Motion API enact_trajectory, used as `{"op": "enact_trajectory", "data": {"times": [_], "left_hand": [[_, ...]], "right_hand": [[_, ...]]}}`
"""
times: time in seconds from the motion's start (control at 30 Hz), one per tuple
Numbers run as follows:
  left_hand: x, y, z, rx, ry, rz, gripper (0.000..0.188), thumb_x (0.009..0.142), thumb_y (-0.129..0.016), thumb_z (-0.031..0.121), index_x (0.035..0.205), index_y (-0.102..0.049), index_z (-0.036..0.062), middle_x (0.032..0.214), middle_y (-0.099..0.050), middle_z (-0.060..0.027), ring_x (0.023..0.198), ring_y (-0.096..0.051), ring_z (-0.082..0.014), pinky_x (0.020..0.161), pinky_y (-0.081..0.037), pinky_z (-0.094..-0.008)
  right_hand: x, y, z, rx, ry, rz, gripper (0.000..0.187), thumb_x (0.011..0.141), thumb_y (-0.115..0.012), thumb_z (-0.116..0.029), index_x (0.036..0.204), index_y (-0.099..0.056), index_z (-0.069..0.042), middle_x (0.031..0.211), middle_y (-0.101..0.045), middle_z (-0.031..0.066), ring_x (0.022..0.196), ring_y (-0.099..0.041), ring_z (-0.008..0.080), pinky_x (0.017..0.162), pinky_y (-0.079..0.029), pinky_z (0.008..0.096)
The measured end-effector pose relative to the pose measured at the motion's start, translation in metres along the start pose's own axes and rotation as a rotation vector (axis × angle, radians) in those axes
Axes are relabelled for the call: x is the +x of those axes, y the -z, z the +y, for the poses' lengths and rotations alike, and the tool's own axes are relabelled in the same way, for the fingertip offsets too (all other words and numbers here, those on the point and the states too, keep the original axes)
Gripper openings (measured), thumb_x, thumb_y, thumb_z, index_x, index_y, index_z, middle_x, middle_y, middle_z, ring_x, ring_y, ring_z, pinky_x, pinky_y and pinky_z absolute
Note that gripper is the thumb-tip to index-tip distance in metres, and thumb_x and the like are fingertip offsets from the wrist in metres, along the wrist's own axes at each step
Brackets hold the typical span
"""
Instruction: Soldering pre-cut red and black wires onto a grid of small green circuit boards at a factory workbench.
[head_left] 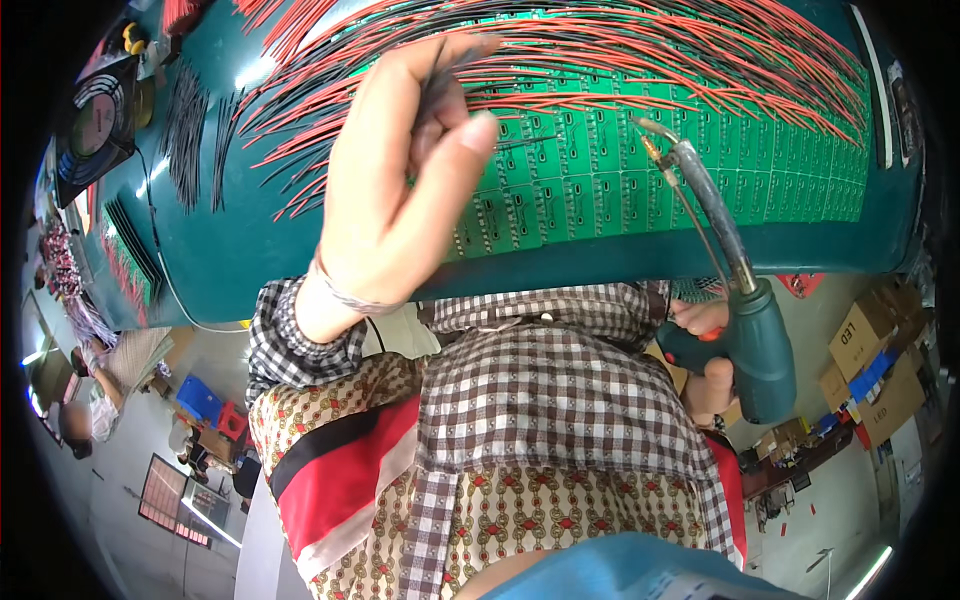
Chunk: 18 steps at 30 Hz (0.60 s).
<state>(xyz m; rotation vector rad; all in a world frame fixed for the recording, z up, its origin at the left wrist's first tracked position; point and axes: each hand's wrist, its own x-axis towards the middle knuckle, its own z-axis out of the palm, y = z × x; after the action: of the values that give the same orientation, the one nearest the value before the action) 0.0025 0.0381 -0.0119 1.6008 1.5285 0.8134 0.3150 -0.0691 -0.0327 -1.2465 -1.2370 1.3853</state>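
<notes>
My left hand (385, 190) is over the left part of the green circuit boards (640, 200), palm side partly in view, fingers curled around dark strands that look like black wires (437, 92). A thin black wire reaches out beside the thumb over the boards. At the table's near edge, my right hand (708, 345) is wrapped around the handle of a green pistol-shaped soldering gun (762, 350). The gun's metal barrel and thin feed tube point up, and its tip is over the boards. Red and black wires (600, 60) lie in rows across the far boards.
Loose black wires (187, 135) lie at the left of the dark green table (235, 240), near a black fan (100, 125). A small stack of boards with red wires (130, 255) is at the left edge. Cardboard boxes (880, 365) stand on the floor to the right.
</notes>
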Motion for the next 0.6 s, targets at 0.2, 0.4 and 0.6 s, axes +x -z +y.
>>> {"op": "enact_trajectory", "data": {"times": [0.2, 0.4, 0.6], "left_hand": [[0.031, 0.046, 0.027, 0.526, -0.320, -0.090, 0.027, 0.100, -0.054, -0.006, 0.124, -0.065, -0.0059, 0.108, -0.061, -0.0166, 0.102, -0.063, -0.0235, 0.094, -0.047, -0.0272], [0.082, 0.038, 0.026, 0.981, -0.415, -0.114, 0.008, 0.080, -0.063, 0.007, 0.088, -0.066, 0.0041, 0.088, -0.060, -0.0112, 0.088, -0.064, -0.0303, 0.075, -0.054, -0.0383], [0.065, 0.033, 0.024, 1.068, -0.492, -0.144, 0.016, 0.083, -0.060, 0.004, 0.098, -0.066, 0.0064, 0.092, -0.059, -0.0136, 0.092, -0.063, -0.0328, 0.079, -0.054, -0.0390]], "right_hand": [[0.003, 0.003, 0.010, 0.008, 0.024, 0.013, 0.060, 0.097, -0.064, -0.049, 0.112, -0.056, 0.008, 0.099, -0.061, 0.0175, 0.093, -0.064, 0.0310, 0.092, -0.058, 0.0515], [0.004, 0.001, 0.013, 0.116, 0.106, -0.001, 0.053, 0.099, -0.064, -0.040, 0.114, -0.055, 0.010, 0.100, -0.061, 0.0192, 0.093, -0.064, 0.0319, 0.093, -0.058, 0.0531], [0.000, 0.004, 0.012, 0.056, 0.071, 0.016, 0.055, 0.099, -0.062, -0.043, 0.113, -0.055, 0.010, 0.100, -0.061, 0.0189, 0.092, -0.065, 0.0314, 0.090, -0.059, 0.0526]]}}
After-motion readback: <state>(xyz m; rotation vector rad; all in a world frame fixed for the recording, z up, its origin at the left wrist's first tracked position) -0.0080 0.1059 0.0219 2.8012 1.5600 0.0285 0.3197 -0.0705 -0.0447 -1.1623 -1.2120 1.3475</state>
